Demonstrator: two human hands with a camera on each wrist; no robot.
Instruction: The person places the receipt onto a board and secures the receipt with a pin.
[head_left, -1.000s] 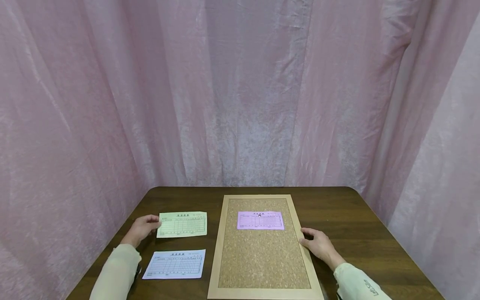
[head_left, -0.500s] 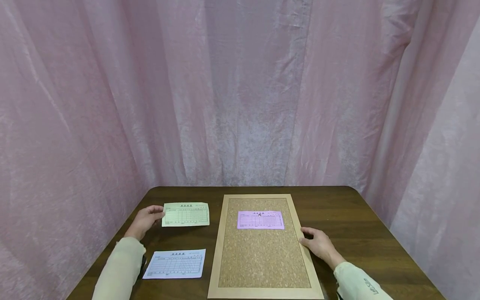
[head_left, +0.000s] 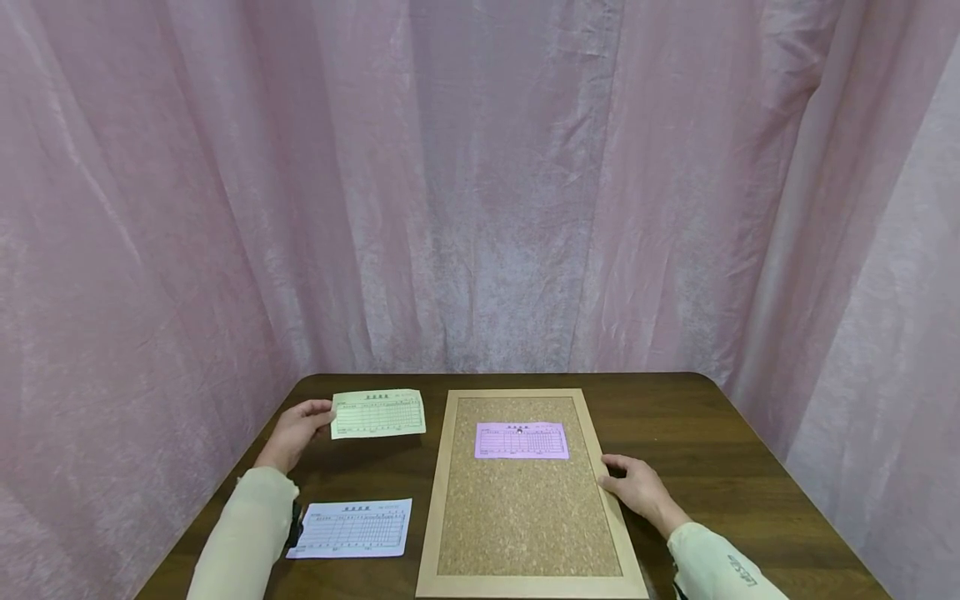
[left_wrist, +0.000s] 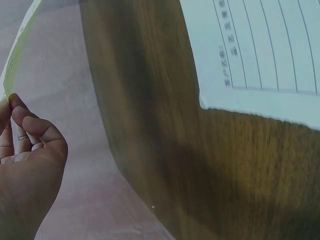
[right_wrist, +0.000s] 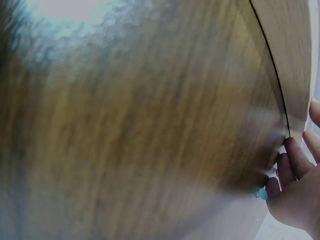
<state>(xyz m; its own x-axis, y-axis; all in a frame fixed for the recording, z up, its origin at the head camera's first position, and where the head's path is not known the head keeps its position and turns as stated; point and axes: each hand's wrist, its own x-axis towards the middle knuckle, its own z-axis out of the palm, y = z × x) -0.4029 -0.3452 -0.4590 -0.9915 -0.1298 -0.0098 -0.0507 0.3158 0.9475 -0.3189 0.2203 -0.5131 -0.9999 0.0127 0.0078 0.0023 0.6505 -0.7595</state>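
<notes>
My left hand (head_left: 298, 429) pinches the left edge of a pale green printed form slip (head_left: 378, 414), raised above the table. In the left wrist view, that green slip (left_wrist: 17, 55) shows nearly edge-on at the fingertips. A blue-white form slip (head_left: 352, 529) lies nearer me, partly behind the left wrist. My right hand (head_left: 640, 493) grips the right edge of a wood-framed cork board (head_left: 528, 525), thumb and fingertips at its frame. A purple form slip (head_left: 495, 443) is fixed to the board's upper part by a small pin (head_left: 519, 431). A teal pin head (right_wrist: 262, 193) shows beside the right little finger.
The dark wooden table (head_left: 697, 433) has rounded far corners. Pink velvet curtains (head_left: 517, 183) hang behind it and on both sides. The cork board's light frame (right_wrist: 290, 55) stands slightly above the tabletop.
My left hand has lifted the green slip and carried it away from me and slightly right. The right hand stays at the board's edge; the board has not moved.
</notes>
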